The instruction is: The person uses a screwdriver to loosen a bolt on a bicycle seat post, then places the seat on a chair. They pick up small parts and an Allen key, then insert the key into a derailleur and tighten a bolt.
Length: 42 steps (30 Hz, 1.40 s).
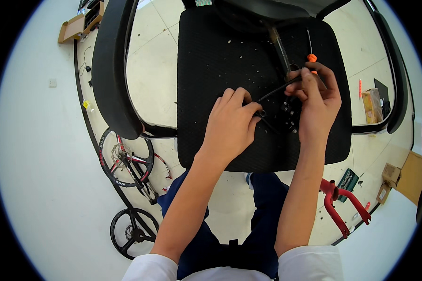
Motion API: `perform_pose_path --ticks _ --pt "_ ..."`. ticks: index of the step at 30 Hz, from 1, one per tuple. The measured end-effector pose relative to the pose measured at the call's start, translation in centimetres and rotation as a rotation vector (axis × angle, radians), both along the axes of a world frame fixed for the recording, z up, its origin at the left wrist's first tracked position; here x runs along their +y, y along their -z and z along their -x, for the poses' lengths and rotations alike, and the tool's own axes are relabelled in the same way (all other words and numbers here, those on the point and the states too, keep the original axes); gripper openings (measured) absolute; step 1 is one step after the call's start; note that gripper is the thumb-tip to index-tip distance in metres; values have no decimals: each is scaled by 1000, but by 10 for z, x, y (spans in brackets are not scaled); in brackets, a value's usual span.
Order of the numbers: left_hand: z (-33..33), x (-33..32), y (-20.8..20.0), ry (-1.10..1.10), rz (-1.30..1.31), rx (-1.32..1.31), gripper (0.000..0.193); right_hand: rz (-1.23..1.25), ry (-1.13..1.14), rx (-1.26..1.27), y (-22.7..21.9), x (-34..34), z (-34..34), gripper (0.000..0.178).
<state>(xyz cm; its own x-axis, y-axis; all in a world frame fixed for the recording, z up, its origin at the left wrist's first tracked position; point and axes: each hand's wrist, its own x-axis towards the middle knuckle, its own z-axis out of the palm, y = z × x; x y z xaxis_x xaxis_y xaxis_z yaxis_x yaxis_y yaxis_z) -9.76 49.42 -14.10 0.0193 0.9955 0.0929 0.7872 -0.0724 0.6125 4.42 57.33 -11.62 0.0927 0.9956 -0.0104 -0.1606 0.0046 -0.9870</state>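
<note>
Two bare hands work close together above the black seat [206,61] of an armchair. The left hand [232,119], back upward, has its thumb and forefinger pinched together on a small dark ring-ended part [262,113]; how much of that part lies inside the grasp is hidden. The right hand [319,100] grips the upper end of a slim black rod [277,90] between thumb and fingers. This rod slants down and leftward, its lower end reaching the left fingertips; whether the left hand also holds it, I cannot tell.

Just below the right hand's fingers is a black component [290,114] with shiny spots, partly in shadow. A worn metallic tube [280,49] slopes down toward the right hand from a dark curved form at the top of the seat. Near that tube, a screwdriver with an orange handle [312,58] lies with its shaft pointing away from the person, and more orange shows behind the right hand. Pale specks dot the seat fabric.

On the floor to the left, a black bicycle wheel with red markings [136,159] stands near the wall, with a second black wheel [137,235] nearer the person. A red bicycle fork [333,192] is on the right, beside a dark green case [346,181].
</note>
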Motion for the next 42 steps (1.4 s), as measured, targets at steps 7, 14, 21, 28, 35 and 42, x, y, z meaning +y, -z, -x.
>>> perform_pose_path --ticks 7,14,21,28,35,42 --pt "-2 2 0 2 30 -2 10 -47 -2 -263 0 0 -5 17" --pt "4 0 -5 -17 116 -50 16 -25 -127 -546 -4 -6 -14 19" --pt "-19 3 7 -71 15 -56 22 -88 -116 -542 1 -6 -9 16" --pt "-24 7 10 -118 19 -48 18 -6 -163 -574 -6 -7 -17 17" --pt "-26 10 11 -145 -19 -134 13 70 -230 -464 -10 -6 -31 10" --pt "-13 19 -5 -211 -57 -573 18 102 -127 -112 -11 -1 -35 11"
